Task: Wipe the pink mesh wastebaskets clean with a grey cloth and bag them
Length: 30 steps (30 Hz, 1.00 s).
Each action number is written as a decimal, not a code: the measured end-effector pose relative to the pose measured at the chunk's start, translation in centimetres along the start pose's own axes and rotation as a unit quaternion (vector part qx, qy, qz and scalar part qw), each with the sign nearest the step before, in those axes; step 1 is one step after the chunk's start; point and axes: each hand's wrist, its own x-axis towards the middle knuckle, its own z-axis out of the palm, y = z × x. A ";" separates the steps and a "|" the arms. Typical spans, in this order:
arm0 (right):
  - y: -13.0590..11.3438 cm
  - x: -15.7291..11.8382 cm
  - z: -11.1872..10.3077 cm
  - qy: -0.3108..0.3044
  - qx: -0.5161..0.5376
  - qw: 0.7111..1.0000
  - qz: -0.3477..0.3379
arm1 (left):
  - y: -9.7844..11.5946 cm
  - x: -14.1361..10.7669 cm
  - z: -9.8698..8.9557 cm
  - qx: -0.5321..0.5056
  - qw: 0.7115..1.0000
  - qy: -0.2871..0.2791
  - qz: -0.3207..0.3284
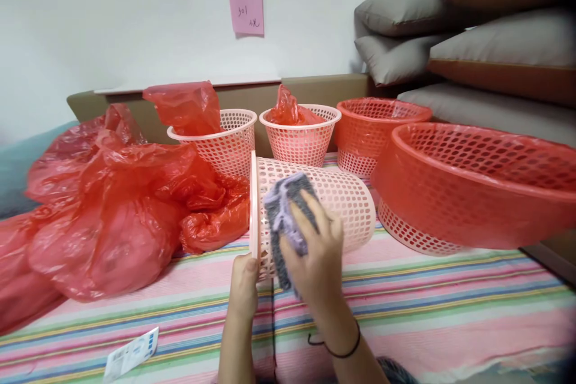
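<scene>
A pale pink perforated plastic basket [346, 207] lies tipped on its side in front of me, its rim toward the left. My left hand [245, 282] grips that rim low down, thumb on the outside and fingers hidden behind it. Against the basket's outer wall, my right hand [317, 246] presses a grey and lilac cloth [283, 210], fingers closed over it and slightly blurred. A dark band circles my right wrist.
Behind stand two pink baskets [234, 150] [299, 144] holding red plastic bags. At right are two baskets lined with red bags [360, 138] [472, 192]. Filled red bags [112, 228] heap at left. A white label [132, 354] lies on the striped cloth [189, 306]. Cushions [504, 42] are stacked at upper right.
</scene>
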 end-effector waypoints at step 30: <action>8.0 1.5 -2.6 0.084 -0.083 0.985 0.128 | -0.8 -0.8 -1.1 0.012 0.995 -0.097 0.016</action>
